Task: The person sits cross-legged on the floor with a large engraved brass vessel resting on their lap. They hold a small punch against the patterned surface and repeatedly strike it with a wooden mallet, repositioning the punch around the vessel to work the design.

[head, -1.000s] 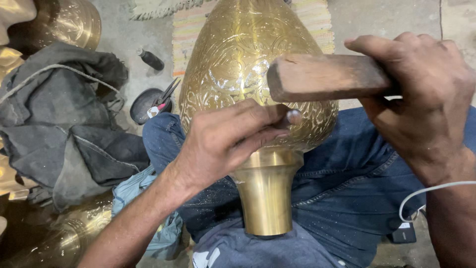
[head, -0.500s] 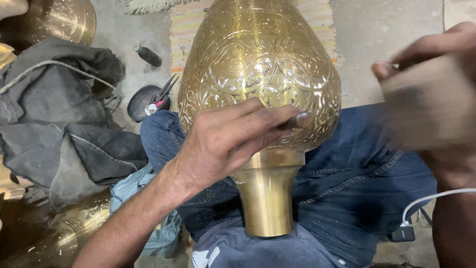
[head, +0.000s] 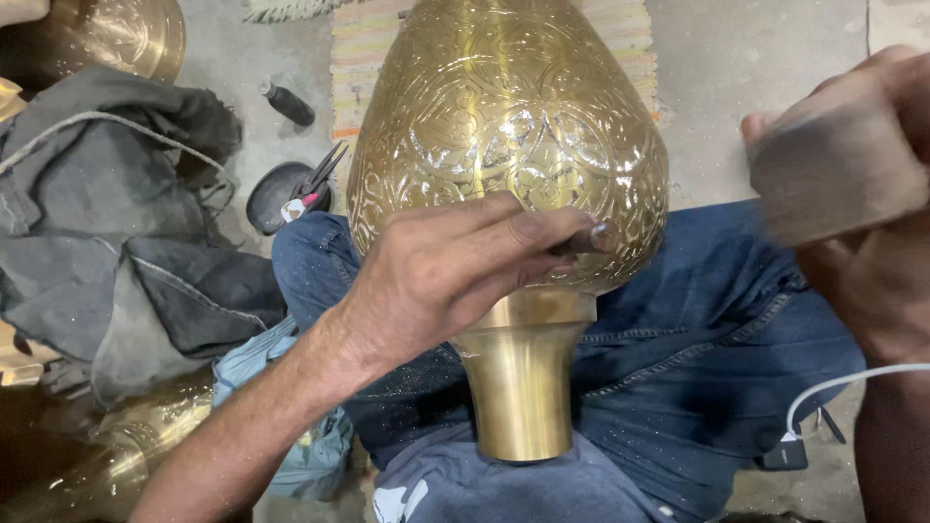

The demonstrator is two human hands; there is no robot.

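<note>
Swung back toward three o'clock, the right hand (head: 852,194) grips a blurred wooden mallet (head: 833,179); left-hand (head: 436,281) fingers (head: 542,228) should pinch the chisel (head: 591,239) steady against the brass vase (head: 504,136).

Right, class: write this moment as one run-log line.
left hand: holds chisel tip against engraved brass vase | right hand: grips wooden block, raised, blurred | vase: lies across lap in jeans

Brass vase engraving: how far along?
Done: the vase belly shows dense chased scrollwork on the side facing the camera. In hand: left hand holds a punch against the lower belly; right hand has a wooden mallet raised, blurred. Left: neck is plain; far side is hidden.
</note>
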